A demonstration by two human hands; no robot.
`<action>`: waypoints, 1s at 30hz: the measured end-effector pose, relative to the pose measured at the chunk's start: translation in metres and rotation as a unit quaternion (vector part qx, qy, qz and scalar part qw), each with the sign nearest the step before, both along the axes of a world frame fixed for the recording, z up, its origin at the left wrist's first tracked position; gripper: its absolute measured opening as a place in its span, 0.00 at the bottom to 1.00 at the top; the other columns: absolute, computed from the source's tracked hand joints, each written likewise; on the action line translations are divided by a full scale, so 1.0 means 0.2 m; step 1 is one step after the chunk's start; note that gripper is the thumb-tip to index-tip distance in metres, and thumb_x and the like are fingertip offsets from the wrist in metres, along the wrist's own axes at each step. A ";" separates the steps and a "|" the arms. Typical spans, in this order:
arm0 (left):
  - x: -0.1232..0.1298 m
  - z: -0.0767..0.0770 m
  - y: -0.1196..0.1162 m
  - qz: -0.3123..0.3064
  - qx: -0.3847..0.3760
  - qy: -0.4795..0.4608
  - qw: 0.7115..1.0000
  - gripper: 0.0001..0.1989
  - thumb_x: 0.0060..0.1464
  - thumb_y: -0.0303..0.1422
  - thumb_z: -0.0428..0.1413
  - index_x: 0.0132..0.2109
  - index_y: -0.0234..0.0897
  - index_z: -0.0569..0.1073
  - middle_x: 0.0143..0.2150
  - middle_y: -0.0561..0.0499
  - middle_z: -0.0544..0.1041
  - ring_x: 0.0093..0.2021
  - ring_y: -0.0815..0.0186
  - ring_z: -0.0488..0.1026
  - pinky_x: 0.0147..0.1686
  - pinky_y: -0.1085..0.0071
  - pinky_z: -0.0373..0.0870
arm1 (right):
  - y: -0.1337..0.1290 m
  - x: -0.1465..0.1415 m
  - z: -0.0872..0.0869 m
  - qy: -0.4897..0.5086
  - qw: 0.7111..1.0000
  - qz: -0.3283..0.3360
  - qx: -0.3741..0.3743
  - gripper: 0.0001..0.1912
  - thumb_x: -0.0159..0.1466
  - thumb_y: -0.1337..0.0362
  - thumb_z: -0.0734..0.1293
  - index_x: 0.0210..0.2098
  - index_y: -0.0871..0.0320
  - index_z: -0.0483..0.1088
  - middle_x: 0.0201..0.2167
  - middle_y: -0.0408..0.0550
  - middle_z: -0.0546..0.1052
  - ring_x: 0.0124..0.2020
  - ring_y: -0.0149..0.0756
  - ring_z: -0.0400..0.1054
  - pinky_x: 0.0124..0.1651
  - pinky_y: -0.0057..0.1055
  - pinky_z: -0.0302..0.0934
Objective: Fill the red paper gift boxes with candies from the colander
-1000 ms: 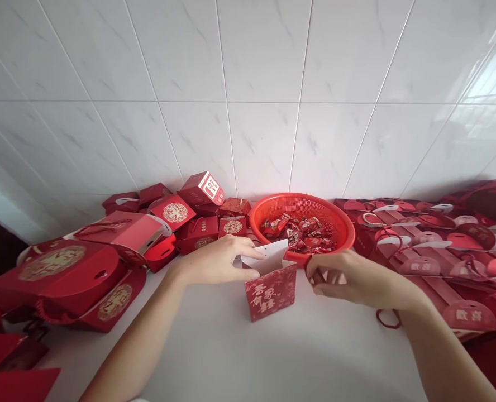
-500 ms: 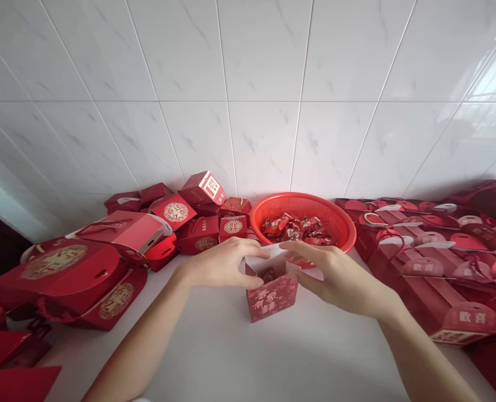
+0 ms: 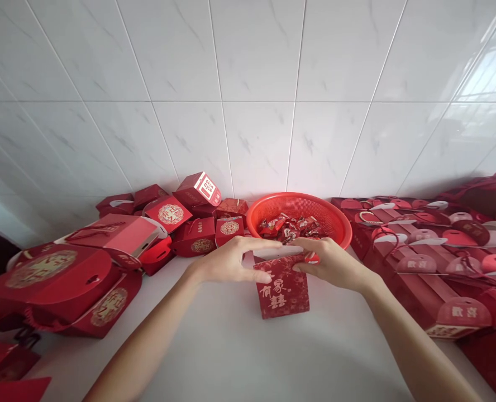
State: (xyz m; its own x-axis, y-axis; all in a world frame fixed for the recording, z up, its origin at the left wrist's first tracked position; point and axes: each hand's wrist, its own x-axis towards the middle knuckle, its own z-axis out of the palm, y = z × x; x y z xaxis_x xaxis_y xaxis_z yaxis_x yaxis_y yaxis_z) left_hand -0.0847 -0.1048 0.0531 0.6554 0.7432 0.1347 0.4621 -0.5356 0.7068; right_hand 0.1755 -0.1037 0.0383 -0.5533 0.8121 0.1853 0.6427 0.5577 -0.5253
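Note:
A small red paper box (image 3: 282,296) with pale characters on its front stands on the white table, its top not fully closed. My left hand (image 3: 235,262) grips the upper left of it, thumb on the front panel and fingers along the top behind. On the right side, my right hand (image 3: 329,265) holds the upper edge between thumb and fingers. A pale inner flap shows between the hands. Just behind them is a red plastic basket (image 3: 340,223) with wrapped sweets (image 3: 287,226) inside.
Folded red boxes (image 3: 172,215) are heaped at the left, with larger ones (image 3: 51,279) nearer me. Rows of red handled boxes (image 3: 424,268) fill the right side of the white table (image 3: 239,357). A tiled wall (image 3: 256,134) rises behind.
The small box has turned to face me more squarely and its top has narrowed, the front panel now raised. Both my hands have drawn closer around its top edge. The view has shifted slightly right.

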 end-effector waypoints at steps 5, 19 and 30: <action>0.00 -0.05 0.04 0.032 0.038 -0.005 0.999 0.19 0.57 0.29 0.56 0.56 0.42 0.73 0.48 0.51 0.81 0.48 0.62 0.78 0.49 0.68 0.73 | 0.02 -0.02 -0.03 -0.028 0.999 0.027 0.025 0.08 0.67 0.59 0.66 0.39 0.56 0.74 0.28 0.47 0.77 0.29 0.37 0.70 0.34 0.31 0.60; -0.02 -0.10 0.09 0.014 0.034 0.009 0.999 0.10 0.60 0.35 0.57 0.46 0.38 0.77 0.43 0.50 0.82 0.42 0.63 0.79 0.42 0.72 0.72 | -0.01 -0.05 -0.02 -0.070 0.997 0.013 0.012 0.16 0.71 0.64 0.59 0.26 0.56 0.57 0.20 0.39 0.62 0.21 0.29 0.51 0.27 0.29 0.45; -0.02 -0.12 0.13 0.034 -0.007 -0.019 0.999 0.19 0.62 0.44 0.53 0.50 0.36 0.80 0.43 0.47 0.84 0.43 0.59 0.79 0.44 0.68 0.74 | -0.01 -0.04 -0.01 -0.042 0.996 0.075 0.013 0.15 0.69 0.69 0.60 0.26 0.57 0.58 0.21 0.40 0.65 0.22 0.28 0.55 0.27 0.28 0.45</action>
State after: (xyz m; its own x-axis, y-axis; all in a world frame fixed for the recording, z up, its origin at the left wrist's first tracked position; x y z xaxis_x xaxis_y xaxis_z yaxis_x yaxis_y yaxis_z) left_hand -0.0889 -0.0780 0.0282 0.5972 0.7882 0.1484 0.4704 -0.4941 0.7311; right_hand 0.1675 -0.1050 0.0364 -0.6821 0.7151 0.1532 0.5928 0.6633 -0.4568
